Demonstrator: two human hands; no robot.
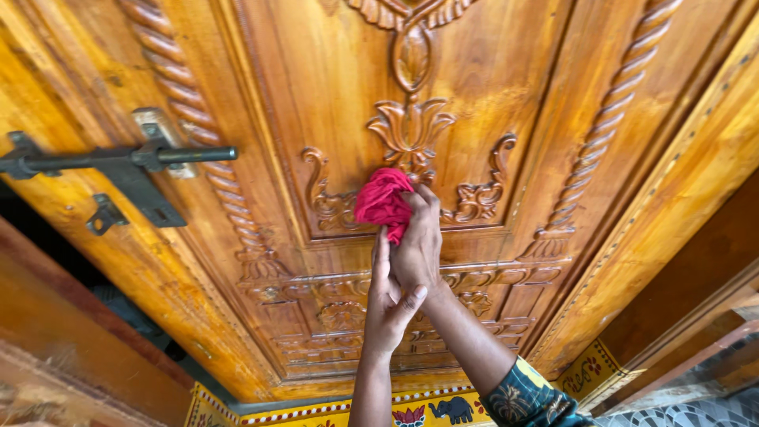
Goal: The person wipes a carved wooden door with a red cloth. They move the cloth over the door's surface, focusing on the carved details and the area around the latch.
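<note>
Right hand (417, 241) is up against the carved wooden door (506, 87), fingers curled together and clamped on a bunched red cloth (382, 202). The cloth sits above and to the left of the knuckles, pushed out past the fingertips, with a small tail hanging down along the thumb side. It's pressed onto the floral carving (409, 130) in the middle of the lower panel, right at the base of the lotus shape, touching the wood.

Left hand (389, 304) is just below the right one, palm against the right wrist, fingers straight and close together pointing up, thumb spread across the wrist; it holds nothing else.

A patterned dark sleeve (526, 395) covers the right forearm lower down. A black sliding bolt latch (118, 162) sits on the door's left side, well apart from the hands. A painted yellow threshold (443, 407) runs along the bottom.
</note>
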